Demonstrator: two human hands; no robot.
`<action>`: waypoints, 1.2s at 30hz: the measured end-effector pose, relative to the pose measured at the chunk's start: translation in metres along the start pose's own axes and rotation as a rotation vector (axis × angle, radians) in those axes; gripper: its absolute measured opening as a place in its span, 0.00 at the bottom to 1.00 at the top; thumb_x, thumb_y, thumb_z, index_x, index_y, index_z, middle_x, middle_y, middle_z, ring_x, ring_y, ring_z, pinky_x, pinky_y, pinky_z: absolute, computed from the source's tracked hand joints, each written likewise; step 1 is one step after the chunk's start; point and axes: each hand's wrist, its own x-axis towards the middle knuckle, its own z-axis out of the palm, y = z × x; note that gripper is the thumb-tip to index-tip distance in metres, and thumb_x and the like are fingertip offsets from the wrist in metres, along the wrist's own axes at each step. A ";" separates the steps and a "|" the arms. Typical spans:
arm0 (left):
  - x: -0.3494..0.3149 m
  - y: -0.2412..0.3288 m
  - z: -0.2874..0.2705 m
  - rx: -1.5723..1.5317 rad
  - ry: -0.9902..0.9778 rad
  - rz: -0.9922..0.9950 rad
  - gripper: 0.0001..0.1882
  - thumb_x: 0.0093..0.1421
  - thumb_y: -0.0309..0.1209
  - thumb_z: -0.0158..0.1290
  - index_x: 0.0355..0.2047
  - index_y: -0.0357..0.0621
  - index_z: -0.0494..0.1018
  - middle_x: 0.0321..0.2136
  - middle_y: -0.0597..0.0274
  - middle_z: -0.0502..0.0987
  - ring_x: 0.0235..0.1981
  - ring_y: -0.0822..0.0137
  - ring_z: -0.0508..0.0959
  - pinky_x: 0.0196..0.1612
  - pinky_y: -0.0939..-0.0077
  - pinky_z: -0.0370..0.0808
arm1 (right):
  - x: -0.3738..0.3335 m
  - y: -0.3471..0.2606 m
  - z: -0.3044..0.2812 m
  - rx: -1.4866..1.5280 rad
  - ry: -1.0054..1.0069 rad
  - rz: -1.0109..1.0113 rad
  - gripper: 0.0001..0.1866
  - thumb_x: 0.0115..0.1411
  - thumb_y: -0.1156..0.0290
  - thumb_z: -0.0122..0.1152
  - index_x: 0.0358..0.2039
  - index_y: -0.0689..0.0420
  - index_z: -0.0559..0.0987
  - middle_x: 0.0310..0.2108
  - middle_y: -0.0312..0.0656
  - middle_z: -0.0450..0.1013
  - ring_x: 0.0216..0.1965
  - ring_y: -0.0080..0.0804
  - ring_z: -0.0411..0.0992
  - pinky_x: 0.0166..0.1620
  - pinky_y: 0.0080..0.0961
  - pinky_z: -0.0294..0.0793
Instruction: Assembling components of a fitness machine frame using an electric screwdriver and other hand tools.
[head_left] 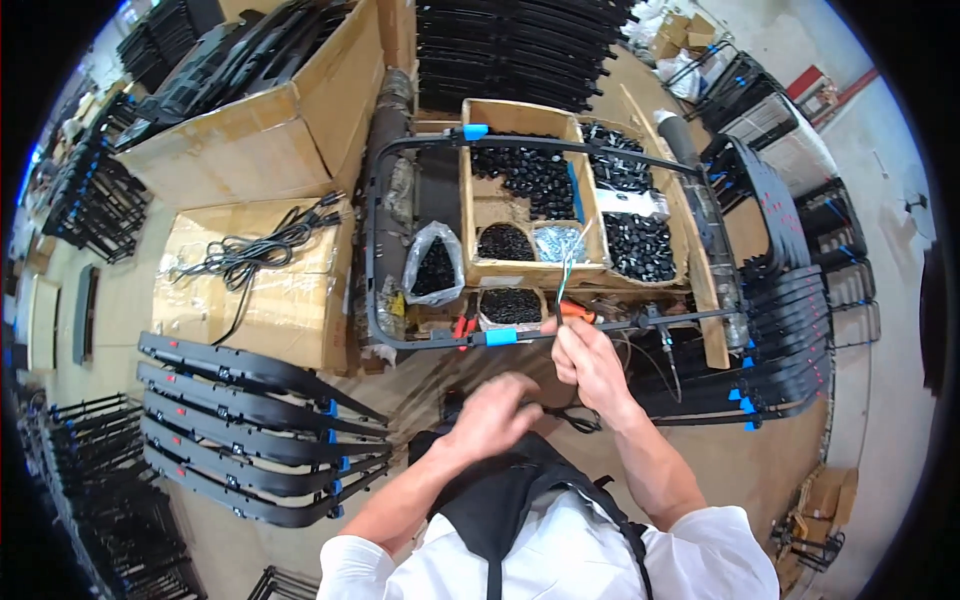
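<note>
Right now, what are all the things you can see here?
Metal frame: one, black with blue clips, across the bench.
Wooden tray: one, tan, holding black small parts.
Plastic bag: one, clear, black parts inside, left of tray.
Cardboard boxes: two, brown, upper left.
Cables: one bundle, black, on the lower box.
Curved bars: about five, black, stacked lower left.
Thin wires: a few, pale and green, above the right hand.
Left hand: one, blurred, near apron.
Right hand: one, pinching the wires.

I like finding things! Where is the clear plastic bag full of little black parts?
In the head view, the clear plastic bag of black parts sits left of the wooden tray, inside the black tube frame.
</note>
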 end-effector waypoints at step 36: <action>-0.104 0.113 0.070 0.196 0.443 -0.506 0.20 0.67 0.31 0.57 0.57 0.36 0.76 0.55 0.44 0.78 0.62 0.48 0.76 0.67 0.61 0.70 | -0.064 -0.105 -0.047 0.183 -0.492 0.035 0.16 0.79 0.60 0.51 0.49 0.61 0.79 0.19 0.23 0.56 0.16 0.13 0.51 0.20 0.18 0.51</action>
